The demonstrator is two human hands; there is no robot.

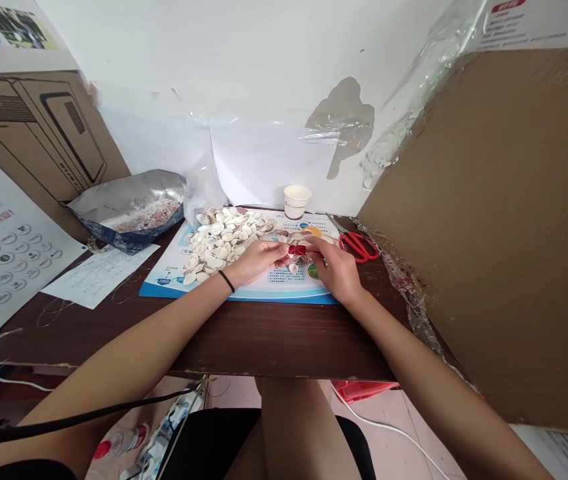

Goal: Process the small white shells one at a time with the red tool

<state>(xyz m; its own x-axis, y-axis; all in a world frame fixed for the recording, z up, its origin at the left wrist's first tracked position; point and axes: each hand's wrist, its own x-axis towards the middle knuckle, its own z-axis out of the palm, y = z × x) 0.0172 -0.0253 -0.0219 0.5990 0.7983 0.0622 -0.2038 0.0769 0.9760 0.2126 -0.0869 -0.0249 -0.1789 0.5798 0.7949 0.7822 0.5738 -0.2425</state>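
Note:
Both my hands meet over a blue-and-white printed sheet (174,279) on the dark wooden table (244,340). My left hand (257,260), with a black band at the wrist, pinches a small red piece (297,251) together with my right hand (337,267). The fingers of both hands are closed around it. A heap of pale seashells (224,241) lies on the sheet just left of my hands, and a few loose shells (293,268) sit under my fingers.
Red-handled scissors (360,245) lie to the right of my hands. A white paper cup (297,200) stands at the back. An open foil bag (131,207) of small bits sits at left beside a paper sheet (99,275). Cardboard panels (494,220) wall in both sides.

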